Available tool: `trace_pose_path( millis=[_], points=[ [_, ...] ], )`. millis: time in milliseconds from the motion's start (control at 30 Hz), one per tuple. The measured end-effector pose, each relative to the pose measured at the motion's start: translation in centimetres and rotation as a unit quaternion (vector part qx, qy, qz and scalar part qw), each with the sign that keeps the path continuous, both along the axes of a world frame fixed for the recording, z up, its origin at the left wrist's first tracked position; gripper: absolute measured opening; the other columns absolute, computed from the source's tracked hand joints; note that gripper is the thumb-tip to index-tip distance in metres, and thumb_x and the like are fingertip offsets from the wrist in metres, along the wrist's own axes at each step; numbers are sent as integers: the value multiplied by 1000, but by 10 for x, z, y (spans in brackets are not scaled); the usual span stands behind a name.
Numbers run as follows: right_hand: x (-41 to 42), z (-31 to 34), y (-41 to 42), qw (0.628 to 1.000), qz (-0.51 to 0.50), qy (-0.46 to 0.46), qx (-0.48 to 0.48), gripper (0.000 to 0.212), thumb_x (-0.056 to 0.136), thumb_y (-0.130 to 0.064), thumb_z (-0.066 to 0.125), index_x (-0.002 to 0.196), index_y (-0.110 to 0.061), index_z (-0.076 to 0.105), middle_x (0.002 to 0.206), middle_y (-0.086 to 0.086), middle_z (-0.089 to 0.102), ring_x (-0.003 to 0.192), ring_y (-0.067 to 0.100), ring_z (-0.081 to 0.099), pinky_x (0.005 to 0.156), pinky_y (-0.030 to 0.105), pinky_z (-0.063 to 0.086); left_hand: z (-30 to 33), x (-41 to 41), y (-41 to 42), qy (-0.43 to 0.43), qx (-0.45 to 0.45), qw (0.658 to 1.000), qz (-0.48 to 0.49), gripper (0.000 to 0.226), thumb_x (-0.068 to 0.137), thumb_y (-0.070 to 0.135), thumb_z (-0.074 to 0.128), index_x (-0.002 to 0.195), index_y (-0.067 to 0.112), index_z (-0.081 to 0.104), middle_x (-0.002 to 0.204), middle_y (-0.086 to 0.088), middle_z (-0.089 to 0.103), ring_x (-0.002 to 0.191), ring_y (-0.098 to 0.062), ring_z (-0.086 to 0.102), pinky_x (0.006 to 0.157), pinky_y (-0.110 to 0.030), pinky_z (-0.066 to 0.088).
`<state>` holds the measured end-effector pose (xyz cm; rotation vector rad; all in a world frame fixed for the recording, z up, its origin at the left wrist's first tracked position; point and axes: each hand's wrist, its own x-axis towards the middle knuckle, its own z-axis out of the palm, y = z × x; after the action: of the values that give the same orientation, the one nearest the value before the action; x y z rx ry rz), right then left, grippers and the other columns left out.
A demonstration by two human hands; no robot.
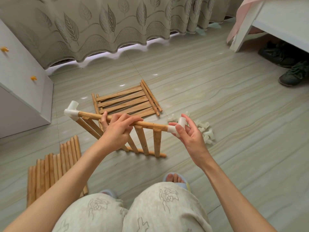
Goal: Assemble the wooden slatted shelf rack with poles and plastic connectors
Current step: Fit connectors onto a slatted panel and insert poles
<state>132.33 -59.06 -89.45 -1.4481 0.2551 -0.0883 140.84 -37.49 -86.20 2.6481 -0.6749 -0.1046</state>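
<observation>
Left hand (pixel 117 131) grips the slatted panel (pixel 143 139) — right hand (pixel 189 133) pinches a connector (pixel 175 128).

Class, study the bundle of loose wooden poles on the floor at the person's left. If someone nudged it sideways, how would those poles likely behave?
The loose wooden poles look round and smooth and lie on glossy floor tiles, so they would probably roll and slide apart. They look rigid, unlikely to bend. Nothing visibly binds them, so lifting them together probably needs both hands.
</observation>
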Motion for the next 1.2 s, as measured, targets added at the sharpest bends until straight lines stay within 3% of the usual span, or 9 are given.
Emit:
trace_pose_path(
  millis=[133,233,367,500,600,700,1000,1133,1200],
  points=[
    [-5,-3,0,999,17,21,23,61,94,-33,48,146,-17,22,122,1,62,119,11,54,107,36,38,1,-2,3,25,-2,1000,-8,48,80,35,30,124,47,47,108,25,42,124,-5,24,109,-42,-19],
    [-12,-4,-5,997,53,40,50,69,87,-31,43,148,-20,13,129,-6,58,126,7,46,110,32,32,1,-3,5,22,-1,1000,-17,48,78,51,28,122,50,47,109,25,42,124,-5,24,109,-43,-18],
    [-21,-4,-7,996,84,38,7,73,92,-25,50,149,-19,5,139,-12,45,128,-1,41,111,26,30,-2,-4,5,-5,3,1000,-29,63,71,72,18,120,49,50,107,23,43,124,-9,27,109,-44,-16],
    [-27,-5,-3,995,70,15,-71,70,93,-5,49,147,-23,8,138,-9,45,124,-4,45,104,16,35,-5,-4,3,-40,15,999,-13,68,71,73,16,117,43,56,101,20,43,122,-14,34,109,-46,-12],
    [-24,-4,-4,993,59,1,-107,59,88,-7,57,135,-32,31,127,-5,58,115,2,55,98,20,44,-9,-4,6,-56,0,998,-21,65,73,74,21,112,40,60,97,19,44,118,-18,38,109,-49,-10],
    [-20,-3,-6,986,68,-4,-150,51,81,-16,66,120,-39,42,114,-9,65,108,4,61,95,28,48,-15,-4,11,-80,-22,996,-29,72,76,81,15,108,37,63,95,18,46,112,-20,43,107,-51,-5],
    [-16,0,-1,978,72,-14,-194,53,81,-9,67,119,-36,42,110,-12,67,101,1,63,82,16,49,-18,-4,10,-84,-25,996,-28,48,81,60,34,104,33,66,92,15,49,105,-25,48,105,-56,2],
    [-15,1,-2,979,66,-11,-192,52,82,-10,67,118,-38,43,109,-10,68,100,3,64,83,21,50,-14,0,7,-62,-5,998,-31,54,78,64,30,107,35,65,94,17,49,108,-20,44,107,-53,-2],
    [-18,3,-4,980,61,-9,-190,53,81,-13,68,118,-42,43,107,-13,69,101,3,64,89,31,51,-11,1,6,-49,-2,998,-35,58,75,67,26,108,38,63,94,20,47,108,-14,39,108,-52,-4]
  ],
)
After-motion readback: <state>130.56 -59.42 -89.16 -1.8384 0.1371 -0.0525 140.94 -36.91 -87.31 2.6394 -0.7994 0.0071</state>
